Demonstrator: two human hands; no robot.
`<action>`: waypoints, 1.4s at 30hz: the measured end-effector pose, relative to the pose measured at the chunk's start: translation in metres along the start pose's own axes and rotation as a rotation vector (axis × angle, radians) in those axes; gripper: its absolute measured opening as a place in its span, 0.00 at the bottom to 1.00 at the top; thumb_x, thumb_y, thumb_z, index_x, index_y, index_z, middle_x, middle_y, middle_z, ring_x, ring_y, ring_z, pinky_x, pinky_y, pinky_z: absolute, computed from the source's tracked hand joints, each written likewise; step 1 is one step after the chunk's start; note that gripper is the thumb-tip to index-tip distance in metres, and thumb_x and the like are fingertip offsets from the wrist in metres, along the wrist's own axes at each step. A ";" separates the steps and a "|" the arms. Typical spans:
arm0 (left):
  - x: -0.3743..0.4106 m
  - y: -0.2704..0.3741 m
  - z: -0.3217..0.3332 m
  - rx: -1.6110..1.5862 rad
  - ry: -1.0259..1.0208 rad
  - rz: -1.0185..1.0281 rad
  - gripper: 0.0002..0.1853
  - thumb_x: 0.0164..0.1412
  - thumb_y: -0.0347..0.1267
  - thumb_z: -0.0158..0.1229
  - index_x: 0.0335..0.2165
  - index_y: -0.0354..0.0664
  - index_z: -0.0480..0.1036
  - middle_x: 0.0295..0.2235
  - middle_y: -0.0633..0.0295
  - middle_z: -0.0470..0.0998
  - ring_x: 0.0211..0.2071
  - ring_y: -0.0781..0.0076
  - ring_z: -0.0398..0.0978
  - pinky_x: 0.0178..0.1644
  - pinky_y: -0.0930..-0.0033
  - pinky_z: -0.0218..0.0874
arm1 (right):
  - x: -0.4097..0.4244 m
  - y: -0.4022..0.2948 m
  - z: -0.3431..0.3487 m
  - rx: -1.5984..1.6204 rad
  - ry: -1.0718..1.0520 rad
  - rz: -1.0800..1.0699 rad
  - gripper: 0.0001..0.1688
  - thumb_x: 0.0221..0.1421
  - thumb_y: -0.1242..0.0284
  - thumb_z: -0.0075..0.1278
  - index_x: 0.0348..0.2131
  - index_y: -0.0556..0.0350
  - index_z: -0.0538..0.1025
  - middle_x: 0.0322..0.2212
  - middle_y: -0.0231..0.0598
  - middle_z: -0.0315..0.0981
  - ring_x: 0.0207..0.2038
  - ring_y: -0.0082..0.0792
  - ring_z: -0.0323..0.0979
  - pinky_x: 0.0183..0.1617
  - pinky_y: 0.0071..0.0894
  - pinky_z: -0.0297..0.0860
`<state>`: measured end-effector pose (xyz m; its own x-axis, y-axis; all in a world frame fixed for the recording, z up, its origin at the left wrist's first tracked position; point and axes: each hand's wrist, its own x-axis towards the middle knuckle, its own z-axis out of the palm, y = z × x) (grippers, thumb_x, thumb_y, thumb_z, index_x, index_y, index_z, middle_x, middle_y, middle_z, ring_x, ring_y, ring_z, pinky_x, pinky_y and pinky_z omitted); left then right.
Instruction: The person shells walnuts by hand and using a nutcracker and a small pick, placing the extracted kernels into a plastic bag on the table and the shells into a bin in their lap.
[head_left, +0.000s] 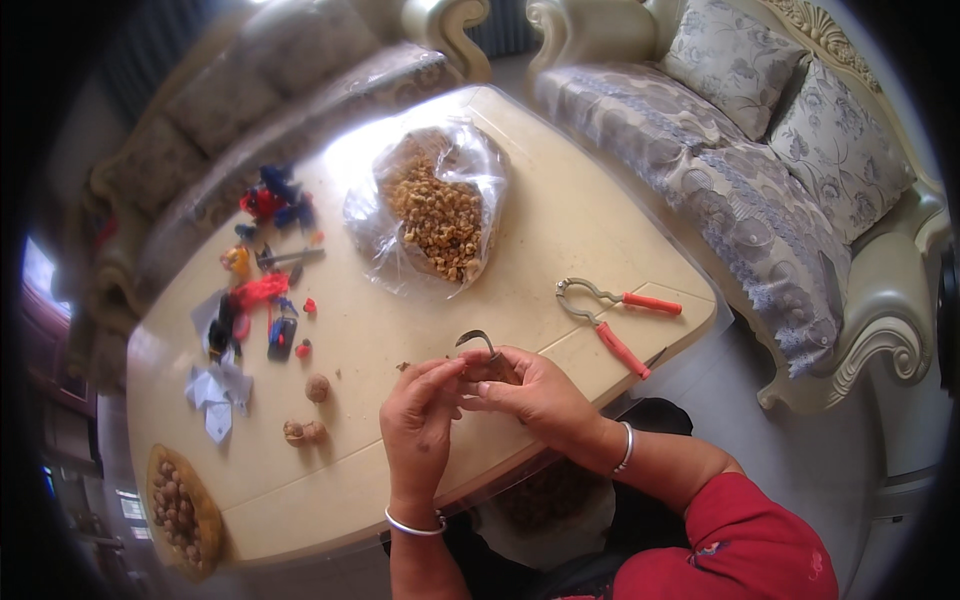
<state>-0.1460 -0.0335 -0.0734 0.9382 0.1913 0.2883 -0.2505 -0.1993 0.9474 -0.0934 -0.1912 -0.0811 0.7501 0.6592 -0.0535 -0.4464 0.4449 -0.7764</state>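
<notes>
Both my hands meet above the table's near edge. My right hand (536, 394) grips a curved metal hook (476, 337), whose bent tip points up and to the left. Against it, my left hand (420, 412) has its fingers curled, the fingertips meeting those of the right. A brownish piece, perhaps walnut shell, shows partly between the hands; the fingers hide most of it. Left of my hands lie a whole walnut (317, 388) and cracked walnuts (304, 432). A plier-type nutcracker (592, 311) with red handles rests spread to the right.
A clear plastic bag (360, 225) of walnut kernels (442, 225) stands farther back. Toy parts (259, 289) and a folded paper piece (217, 390) lie left. A bag of whole walnuts (210, 517) sits at the near left corner. A sofa (697, 157) flanks the table (577, 225).
</notes>
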 end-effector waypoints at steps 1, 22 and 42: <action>0.000 0.000 0.000 -0.057 0.005 -0.034 0.10 0.63 0.20 0.52 0.42 0.34 0.77 0.38 0.59 0.76 0.30 0.79 0.72 0.31 0.79 0.64 | 0.000 0.000 0.000 -0.004 0.002 0.002 0.21 0.62 0.78 0.50 0.54 0.65 0.67 0.49 0.38 0.69 0.53 0.30 0.69 0.59 0.32 0.69; -0.005 -0.011 -0.022 -0.176 0.214 -0.232 0.10 0.64 0.25 0.55 0.43 0.32 0.76 0.33 0.61 0.77 0.29 0.80 0.72 0.33 0.79 0.65 | 0.000 -0.027 0.000 -0.224 0.264 -0.171 0.12 0.63 0.75 0.49 0.43 0.64 0.69 0.35 0.43 0.76 0.34 0.30 0.78 0.40 0.28 0.77; -0.001 -0.015 -0.048 -0.273 0.426 -0.244 0.14 0.66 0.31 0.53 0.44 0.30 0.73 0.33 0.62 0.74 0.32 0.79 0.72 0.38 0.76 0.68 | 0.075 -0.079 -0.010 -1.218 0.284 -0.751 0.13 0.58 0.76 0.55 0.41 0.65 0.73 0.23 0.42 0.74 0.19 0.27 0.73 0.24 0.27 0.69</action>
<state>-0.1550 0.0153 -0.0815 0.8115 0.5834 0.0336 -0.1445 0.1446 0.9789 0.0032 -0.1827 -0.0300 0.7494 0.3040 0.5883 0.6586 -0.2499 -0.7098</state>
